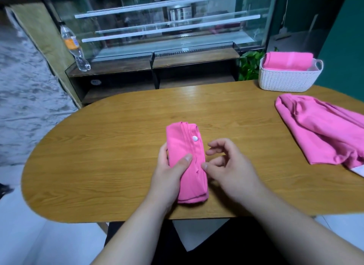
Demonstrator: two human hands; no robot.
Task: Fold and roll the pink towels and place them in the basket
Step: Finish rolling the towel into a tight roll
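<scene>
A rolled pink towel [187, 162] with a white snap button lies on the wooden table [98, 146] in front of me. My left hand [170, 176] grips its left side, thumb across the top. Just right of the roll, my right hand [226, 162] has loosely curled fingers, and its thumb tip touches the towel's edge. A white woven basket [287, 79] stands at the table's far right with a rolled pink towel [287, 60] inside it. An unfolded pink towel [323, 130] lies heaped at the right edge.
A glass display case [167, 28] stands behind the table, with a plastic bottle [73, 48] on its ledge. A green plant [250, 65] sits left of the basket. A white label pokes out under the heaped towel.
</scene>
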